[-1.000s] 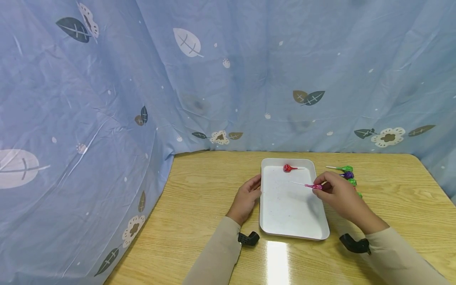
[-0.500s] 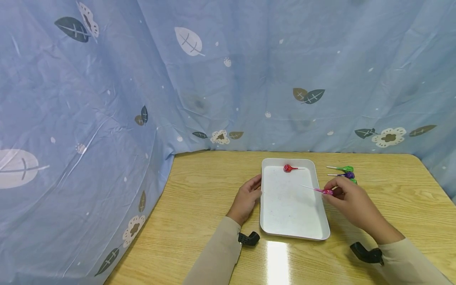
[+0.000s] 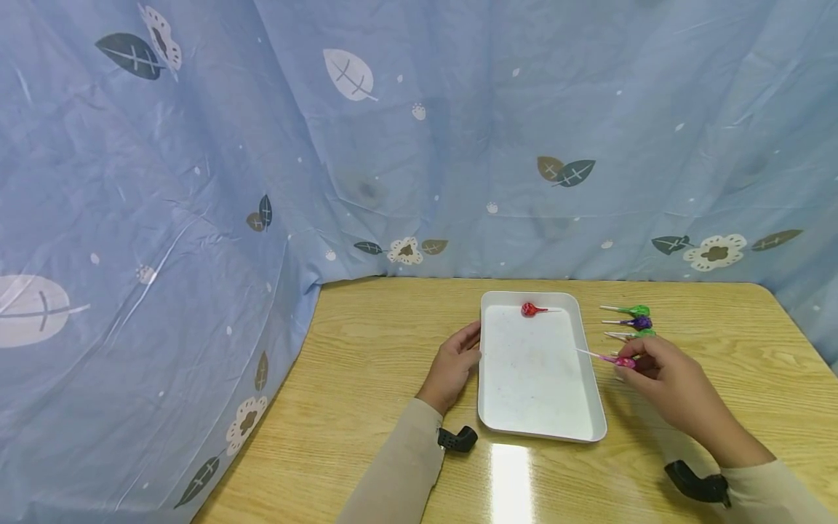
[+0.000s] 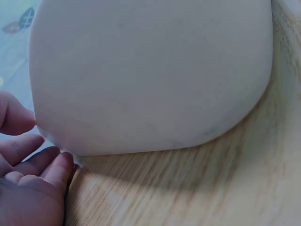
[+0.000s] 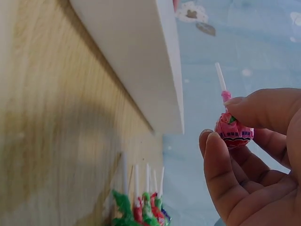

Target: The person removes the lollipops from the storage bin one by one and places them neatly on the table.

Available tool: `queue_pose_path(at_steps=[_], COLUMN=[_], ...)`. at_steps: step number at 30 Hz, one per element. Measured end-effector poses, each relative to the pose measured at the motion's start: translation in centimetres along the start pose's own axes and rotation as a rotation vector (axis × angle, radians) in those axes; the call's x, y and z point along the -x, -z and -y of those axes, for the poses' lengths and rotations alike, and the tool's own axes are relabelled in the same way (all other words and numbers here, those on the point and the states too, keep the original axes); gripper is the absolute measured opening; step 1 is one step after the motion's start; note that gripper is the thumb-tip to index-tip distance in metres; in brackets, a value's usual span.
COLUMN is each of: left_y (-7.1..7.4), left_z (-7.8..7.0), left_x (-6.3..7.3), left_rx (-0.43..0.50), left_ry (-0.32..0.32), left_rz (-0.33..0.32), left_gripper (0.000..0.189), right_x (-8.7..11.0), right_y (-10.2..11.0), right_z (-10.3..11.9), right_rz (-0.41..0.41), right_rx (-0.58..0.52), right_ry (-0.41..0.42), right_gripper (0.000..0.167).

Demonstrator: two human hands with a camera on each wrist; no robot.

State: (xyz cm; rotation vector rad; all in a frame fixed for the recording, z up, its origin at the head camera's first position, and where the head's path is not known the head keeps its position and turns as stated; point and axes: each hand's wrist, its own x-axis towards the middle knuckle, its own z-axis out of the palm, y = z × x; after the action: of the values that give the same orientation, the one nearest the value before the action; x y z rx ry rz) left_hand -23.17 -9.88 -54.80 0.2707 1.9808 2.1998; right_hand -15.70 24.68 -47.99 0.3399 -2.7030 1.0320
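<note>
In the head view my right hand [image 3: 674, 386] pinches a pink-wrapped lollipop [image 3: 625, 362] by its candy end, just beyond the right side of a white tray [image 3: 540, 378]. Its white stick points left over the tray's rim. The right wrist view shows the thumb and fingertips on the pink wrapper [image 5: 233, 130], held above the table. Against the tray's left outer wall rests my left hand [image 3: 452, 364], thumb and fingertips touching it. One red lollipop [image 3: 529, 309] lies inside the tray near its far end.
Several lollipops lie in a column right of the tray: a green one [image 3: 638, 311], a purple one [image 3: 640, 322], another green one [image 3: 644, 333]. More are partly hidden by the right hand. A blue patterned curtain [image 3: 419, 182] hangs behind the wooden table [image 3: 386, 342].
My right hand has moved right and toward me with the pink lollipop, from over the tray to beyond its right rim. The left hand has stayed in place.
</note>
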Motion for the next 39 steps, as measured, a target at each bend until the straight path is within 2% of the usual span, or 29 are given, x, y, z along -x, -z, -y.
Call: queue_pose_path(at_steps=[9, 19, 26, 39], left_y=[0.0, -0.1, 0.1, 0.1], left_z=[0.0, 0.0, 0.1, 0.1], left_x=[0.1, 0.0, 0.0, -0.1], left_rx=[0.0, -0.003, 0.004, 0.016], left_ry=[-0.005, 0.002, 0.014, 0.011], left_rz=[0.003, -0.003, 0.002, 0.019], left_gripper=[0.06, 0.061, 0.06, 0.061], right_x=[1.5, 3.3, 3.9, 4.5], right_y=[0.6, 1.0, 1.1, 0.7], right_z=[-1.1, -2.1, -2.5, -3.7], right_rz=[0.0, 0.005, 0.027, 0.035], right_rx=[0.016, -0.016, -0.002, 0.073], right_ry=[-0.048, -0.117, -0.172, -0.168], right_gripper=[0.019, 0.015, 0.018, 0.013])
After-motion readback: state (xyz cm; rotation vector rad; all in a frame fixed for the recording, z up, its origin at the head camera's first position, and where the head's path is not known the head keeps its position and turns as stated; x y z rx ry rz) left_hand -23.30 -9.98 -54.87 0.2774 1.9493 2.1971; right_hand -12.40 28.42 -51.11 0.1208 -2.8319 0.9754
